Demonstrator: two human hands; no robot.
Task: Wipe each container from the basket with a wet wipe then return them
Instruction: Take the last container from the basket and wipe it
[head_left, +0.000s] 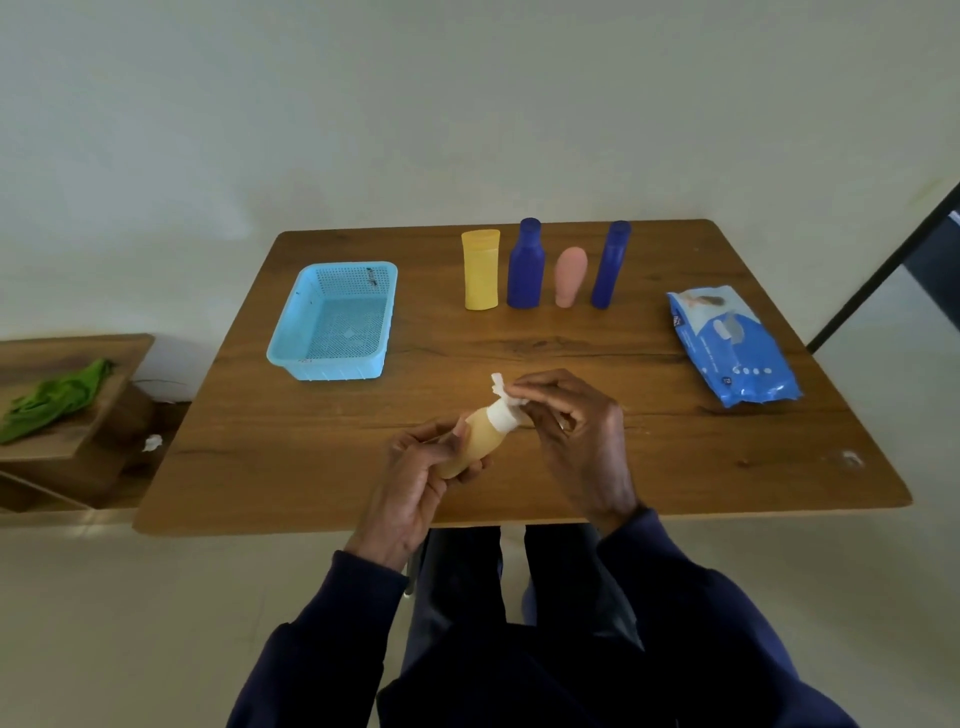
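Note:
My left hand (415, 478) grips a small amber bottle (480, 441) with a white cap, tilted up to the right above the table's near edge. My right hand (576, 426) pinches a white wet wipe (506, 392) against the bottle's cap. The light blue basket (280, 345) sits at the left of the table with no containers in it. At the back stand a yellow tube (480, 270), a dark blue bottle (525, 265), a pink tube (570, 275) and a tall blue bottle (610, 265), all upright in a row.
A blue pack of wet wipes (732, 345) lies at the right side of the wooden table (727, 467). A low wooden shelf with a green cloth (57, 397) stands to the left, off the table. A dark frame runs along the right edge.

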